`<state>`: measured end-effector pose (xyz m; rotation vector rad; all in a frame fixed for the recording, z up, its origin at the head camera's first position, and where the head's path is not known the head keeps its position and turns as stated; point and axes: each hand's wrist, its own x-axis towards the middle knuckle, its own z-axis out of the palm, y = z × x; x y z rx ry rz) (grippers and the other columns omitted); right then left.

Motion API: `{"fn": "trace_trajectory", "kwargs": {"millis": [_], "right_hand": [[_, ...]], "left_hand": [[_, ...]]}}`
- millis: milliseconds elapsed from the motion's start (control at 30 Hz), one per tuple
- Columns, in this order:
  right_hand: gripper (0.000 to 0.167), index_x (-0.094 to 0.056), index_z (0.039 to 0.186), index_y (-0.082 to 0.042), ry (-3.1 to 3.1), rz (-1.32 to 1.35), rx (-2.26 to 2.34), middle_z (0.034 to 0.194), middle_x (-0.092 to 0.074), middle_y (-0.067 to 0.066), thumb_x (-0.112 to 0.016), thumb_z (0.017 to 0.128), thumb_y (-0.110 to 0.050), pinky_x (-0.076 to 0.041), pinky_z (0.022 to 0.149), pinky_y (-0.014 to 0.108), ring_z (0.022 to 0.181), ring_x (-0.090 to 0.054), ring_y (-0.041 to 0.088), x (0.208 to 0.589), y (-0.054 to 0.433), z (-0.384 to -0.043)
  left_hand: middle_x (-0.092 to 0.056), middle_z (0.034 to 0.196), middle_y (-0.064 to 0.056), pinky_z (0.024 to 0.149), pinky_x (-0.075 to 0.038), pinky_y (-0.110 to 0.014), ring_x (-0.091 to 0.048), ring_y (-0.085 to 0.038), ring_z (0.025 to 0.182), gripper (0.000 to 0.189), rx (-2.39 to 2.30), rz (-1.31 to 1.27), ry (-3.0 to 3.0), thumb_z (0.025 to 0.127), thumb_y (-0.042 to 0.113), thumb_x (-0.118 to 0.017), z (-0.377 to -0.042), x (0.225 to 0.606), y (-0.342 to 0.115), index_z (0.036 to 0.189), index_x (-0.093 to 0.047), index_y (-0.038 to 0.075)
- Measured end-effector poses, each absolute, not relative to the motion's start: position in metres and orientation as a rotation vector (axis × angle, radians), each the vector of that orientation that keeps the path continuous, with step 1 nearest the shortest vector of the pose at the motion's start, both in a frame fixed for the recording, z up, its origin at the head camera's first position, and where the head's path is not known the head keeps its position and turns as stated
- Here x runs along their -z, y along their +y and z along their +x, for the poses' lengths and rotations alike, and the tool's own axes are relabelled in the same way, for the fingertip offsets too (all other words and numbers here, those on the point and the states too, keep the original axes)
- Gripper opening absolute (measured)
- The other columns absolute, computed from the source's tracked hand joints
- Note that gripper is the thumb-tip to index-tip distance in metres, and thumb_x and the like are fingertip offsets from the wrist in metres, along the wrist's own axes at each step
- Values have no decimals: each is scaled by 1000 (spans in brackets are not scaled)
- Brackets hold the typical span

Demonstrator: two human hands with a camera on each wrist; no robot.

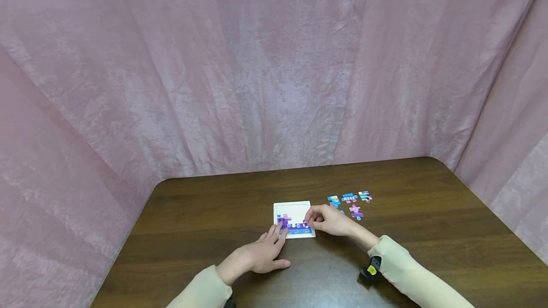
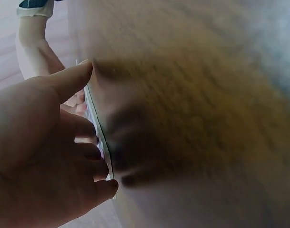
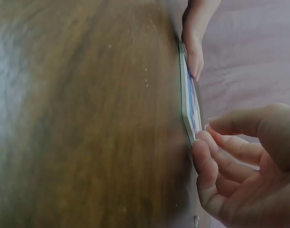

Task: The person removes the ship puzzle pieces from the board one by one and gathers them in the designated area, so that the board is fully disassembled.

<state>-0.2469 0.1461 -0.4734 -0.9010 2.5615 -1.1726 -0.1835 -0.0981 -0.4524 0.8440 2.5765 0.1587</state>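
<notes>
A square white puzzle frame lies on the table, its lower part filled with blue and purple jigsaw pieces. My left hand rests its outstretched fingertips on the frame's lower left, touching a purple piece; the thumb points away to the right. At the frame's right side, my right hand pinches a small puzzle piece low over the inner edge, mostly hidden by the fingers. In the right wrist view, thumb and fingertips come together beside the frame's edge.
Several loose jigsaw pieces lie right of the frame, among them a blue one, a pink and purple one and a striped one. The brown wooden table ends at a pink curtain.
</notes>
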Motion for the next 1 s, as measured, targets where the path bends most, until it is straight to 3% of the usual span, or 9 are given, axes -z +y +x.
{"fn": "trace_trajectory", "kwargs": {"millis": [700,1000], "right_hand": [[8,-68,92,-4,2691,-913,1046,78,-67,0,-64,85,-2,-47,62,17,67,-55,1,471,122,-254],[11,-68,89,-3,2760,-769,1092,74,-68,3,-67,79,1,-46,57,17,63,-55,3,476,104,-260]], "left_hand": [[-14,161,-19,116,-30,-44,-17,-31,149,83,-45,847,2626,95,53,-50,-171,452,-93,152,-22,-1],[-14,161,-19,117,-30,-43,-17,-32,149,91,-7,877,2673,92,64,-48,-167,455,-92,152,-21,1]]}}
